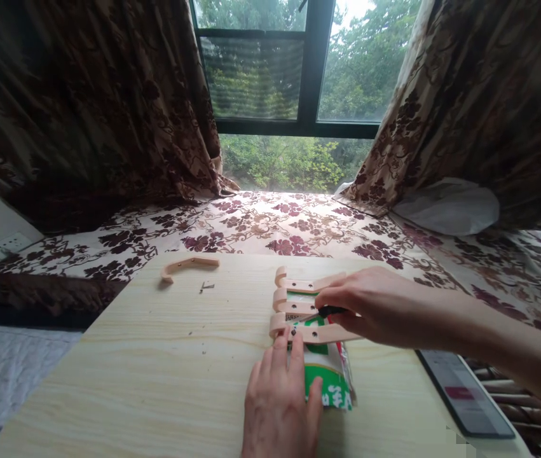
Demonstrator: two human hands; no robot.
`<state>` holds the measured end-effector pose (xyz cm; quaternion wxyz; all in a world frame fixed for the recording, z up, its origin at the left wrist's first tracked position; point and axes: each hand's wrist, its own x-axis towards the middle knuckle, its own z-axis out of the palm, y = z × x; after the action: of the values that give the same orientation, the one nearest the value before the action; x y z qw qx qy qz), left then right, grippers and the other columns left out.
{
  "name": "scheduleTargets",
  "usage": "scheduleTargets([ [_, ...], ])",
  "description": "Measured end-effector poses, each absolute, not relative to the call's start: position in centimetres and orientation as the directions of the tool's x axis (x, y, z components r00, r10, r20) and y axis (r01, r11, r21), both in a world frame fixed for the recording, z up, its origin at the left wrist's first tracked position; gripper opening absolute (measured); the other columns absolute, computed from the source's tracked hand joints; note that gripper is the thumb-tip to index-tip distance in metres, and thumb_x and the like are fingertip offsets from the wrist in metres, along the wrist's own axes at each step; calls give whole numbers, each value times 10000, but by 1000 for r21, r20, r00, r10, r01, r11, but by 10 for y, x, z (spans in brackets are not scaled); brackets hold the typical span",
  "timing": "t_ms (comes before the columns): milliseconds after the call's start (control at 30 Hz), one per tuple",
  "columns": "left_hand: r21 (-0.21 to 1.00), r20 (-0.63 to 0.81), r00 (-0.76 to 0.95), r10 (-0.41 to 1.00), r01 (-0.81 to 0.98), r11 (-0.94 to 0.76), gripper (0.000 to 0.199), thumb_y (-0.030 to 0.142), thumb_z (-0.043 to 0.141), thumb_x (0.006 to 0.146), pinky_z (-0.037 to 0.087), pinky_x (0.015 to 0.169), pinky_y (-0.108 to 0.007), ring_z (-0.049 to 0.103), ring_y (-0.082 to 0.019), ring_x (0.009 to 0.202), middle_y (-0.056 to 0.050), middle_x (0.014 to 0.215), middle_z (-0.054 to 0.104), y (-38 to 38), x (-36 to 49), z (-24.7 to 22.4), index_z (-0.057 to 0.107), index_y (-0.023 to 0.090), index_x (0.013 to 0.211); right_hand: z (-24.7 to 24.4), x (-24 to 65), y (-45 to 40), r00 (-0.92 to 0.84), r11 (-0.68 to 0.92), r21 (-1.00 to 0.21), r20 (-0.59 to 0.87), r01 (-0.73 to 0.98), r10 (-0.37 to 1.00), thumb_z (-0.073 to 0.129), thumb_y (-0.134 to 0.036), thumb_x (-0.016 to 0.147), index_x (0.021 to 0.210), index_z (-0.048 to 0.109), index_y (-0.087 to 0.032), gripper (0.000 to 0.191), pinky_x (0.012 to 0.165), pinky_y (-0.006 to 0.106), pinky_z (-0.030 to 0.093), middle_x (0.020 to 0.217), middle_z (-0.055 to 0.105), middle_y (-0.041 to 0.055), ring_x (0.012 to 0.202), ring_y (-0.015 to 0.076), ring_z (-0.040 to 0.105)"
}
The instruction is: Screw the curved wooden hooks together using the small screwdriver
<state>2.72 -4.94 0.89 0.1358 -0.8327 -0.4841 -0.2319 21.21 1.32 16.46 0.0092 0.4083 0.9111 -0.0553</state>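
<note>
Left hand (280,397) nearest the lens, palm down, fingers loosely apart; two fingertips rest by the curled end of the near hook (330,333), around a dark screw (294,331). Right hand (372,305), narrow grip, holds a black-handled tool (331,310), thin shaft pointing leftward; probably a small screwdriver, though its tip is hard to make out.

Risks, as judged: slick packet (332,381) could slide under sideways pressure, skewing the row. Tool slipping off a screw head might jab the left fingertips, which sit close by. Loose metal bits (207,286) could roll or scatter if the tabletop (156,369) gets knocked.

Hooks: three, pale tan, smooth, wood-like, lying side by side across the green-and-white printed packet, rounded ends to the left, dark fastener spots along each. Lone hook (196,261) lies apart, towards the tabletop's far left. Phone (465,394) at right edge.
</note>
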Motion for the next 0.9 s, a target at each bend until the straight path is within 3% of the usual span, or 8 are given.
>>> scheduleTargets([
  [267, 137, 430, 343, 835, 890, -436, 436, 291, 502, 842, 532, 789, -380, 589, -243, 1003, -108, 1244, 576, -45, 36, 12, 487, 164, 1259, 169, 198, 18, -669, 672, -61, -187, 738, 719, 511, -129, 794, 721, 603, -178, 127, 587, 239, 314, 757, 680, 45, 706, 150, 591],
  [567, 93, 489, 356, 797, 887, -453, 409, 266, 477, 864, 516, 807, -375, 576, -250, 1026, -104, 1269, 569, -39, 35, 0, 504, 132, 1250, 168, 190, 23, -717, 732, -11, -213, 681, 664, 514, -109, 825, 748, 630, -163, 149, 554, 248, 276, 727, 654, 54, 651, 130, 553],
  [833, 140, 465, 339, 818, 884, -445, 422, 242, 438, 882, 513, 814, -389, 555, -247, 1077, -94, 1311, 540, -39, 34, -2, 467, 152, 1293, 171, 168, 33, -843, 865, 70, -199, 497, 501, 504, -76, 832, 794, 653, -132, 163, 495, 276, 266, 726, 606, 66, 600, 135, 487],
  [900, 136, 471, 339, 814, 884, -447, 416, 230, 441, 877, 515, 807, -391, 561, -245, 1062, -101, 1311, 539, -39, 34, -2, 475, 150, 1284, 171, 166, 36, -829, 855, 93, -212, 510, 518, 530, -93, 802, 760, 647, -140, 133, 469, 278, 242, 680, 596, 54, 542, 126, 456],
])
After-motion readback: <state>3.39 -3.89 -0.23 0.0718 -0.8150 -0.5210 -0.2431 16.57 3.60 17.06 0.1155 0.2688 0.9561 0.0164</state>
